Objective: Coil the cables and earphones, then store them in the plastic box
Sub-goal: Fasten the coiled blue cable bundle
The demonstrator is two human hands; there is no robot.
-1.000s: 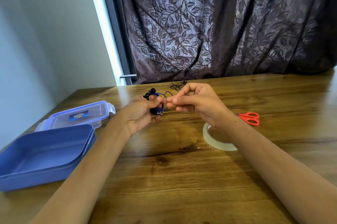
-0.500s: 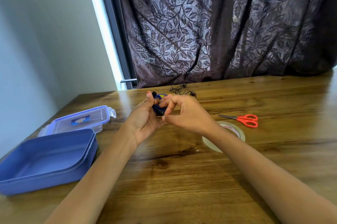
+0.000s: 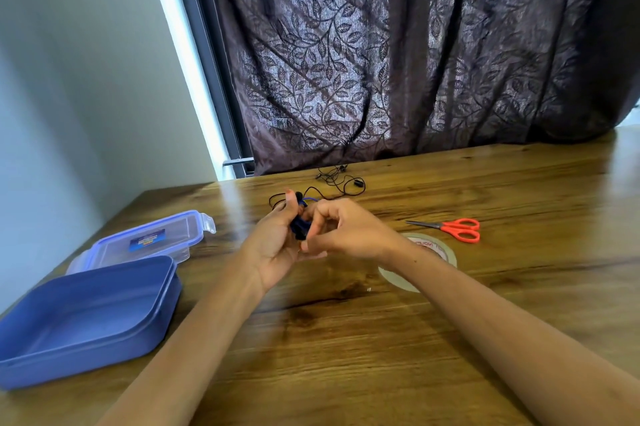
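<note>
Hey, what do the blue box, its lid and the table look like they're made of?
Box: opaque blue plastic, fairly matte, with a smooth moulded rim. Lid: clear plastic, see-through, with blue clips. Table: wood or wood-look laminate, glossy; grain and glare show.

A blue cable (image 3: 300, 227), seemingly coiled, is held; black earphones (image 3: 341, 180) sprawl beyond; blue plastic box (image 3: 104, 353) lies open.

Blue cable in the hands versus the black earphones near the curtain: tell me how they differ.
The blue cable is bunched into a compact bundle; the black earphones sprawl loose. The blue cable is gripped by the left hand and right hand; the black earphones lie untouched on the table. Both are outside the blue box.
</note>
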